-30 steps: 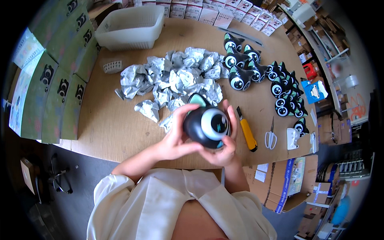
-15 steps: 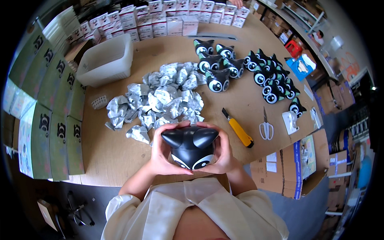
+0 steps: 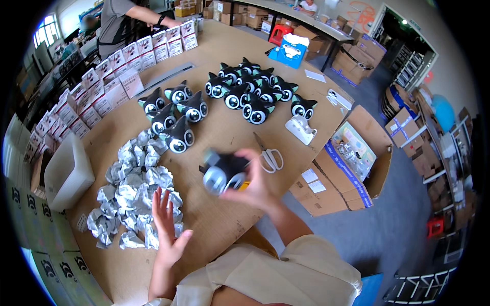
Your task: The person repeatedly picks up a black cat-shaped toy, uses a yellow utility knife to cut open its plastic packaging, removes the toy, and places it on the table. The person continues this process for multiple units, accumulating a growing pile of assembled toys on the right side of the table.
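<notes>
On the surface [image 3: 206, 229], foil wads [image 3: 135, 189] lie left of the scissors [image 3: 265, 152], a tape dispenser [image 3: 301, 131] to their right, cat-head figures [image 3: 237, 96] behind.

The counter [image 3: 214, 222] has a bare near stretch between crumpled silver foil [image 3: 135, 191] on the left and scissors [image 3: 272, 159] on the right; the held cat-head figurine [image 3: 218, 176] blocks its far end. Other cat-head figurines [image 3: 237, 97] crowd the far side, a narrow gap parting two groups.
</notes>
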Demonstrator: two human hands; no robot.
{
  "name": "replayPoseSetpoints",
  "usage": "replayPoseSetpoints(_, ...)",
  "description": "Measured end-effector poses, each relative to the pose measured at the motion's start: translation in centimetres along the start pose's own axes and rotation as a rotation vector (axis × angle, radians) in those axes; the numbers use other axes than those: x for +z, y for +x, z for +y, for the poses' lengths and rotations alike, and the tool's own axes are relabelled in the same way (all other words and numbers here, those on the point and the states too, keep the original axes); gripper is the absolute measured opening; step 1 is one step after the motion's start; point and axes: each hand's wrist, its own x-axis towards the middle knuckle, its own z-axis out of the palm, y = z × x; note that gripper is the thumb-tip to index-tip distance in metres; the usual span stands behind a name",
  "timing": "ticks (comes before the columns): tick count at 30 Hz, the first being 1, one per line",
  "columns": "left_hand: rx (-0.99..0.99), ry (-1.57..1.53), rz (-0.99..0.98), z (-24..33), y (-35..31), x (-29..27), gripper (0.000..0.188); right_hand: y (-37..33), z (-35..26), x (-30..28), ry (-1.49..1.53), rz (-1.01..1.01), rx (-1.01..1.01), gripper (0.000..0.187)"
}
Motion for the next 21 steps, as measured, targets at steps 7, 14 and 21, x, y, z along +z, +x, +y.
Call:
replayPoseSetpoints(7,0.002,0.082,0.219,-1.5,1.0,0.4,0.063,6.1,6.8,-14.6,-0.878,0.462,-0.086,0.086)
replayPoseSetpoints(14,0.024,0.115,0.261,-1.8,1.6,0.7,0.056,6.3,8.4,-16.4,-1.186,0.425,-0.121,0.086)
replayPoseSetpoints(21,0.006,0.123,0.259,-1.9,1.9,0.8,0.052,6.7,8.4,-16.6,-1.432,0.311,-0.069,0.082)
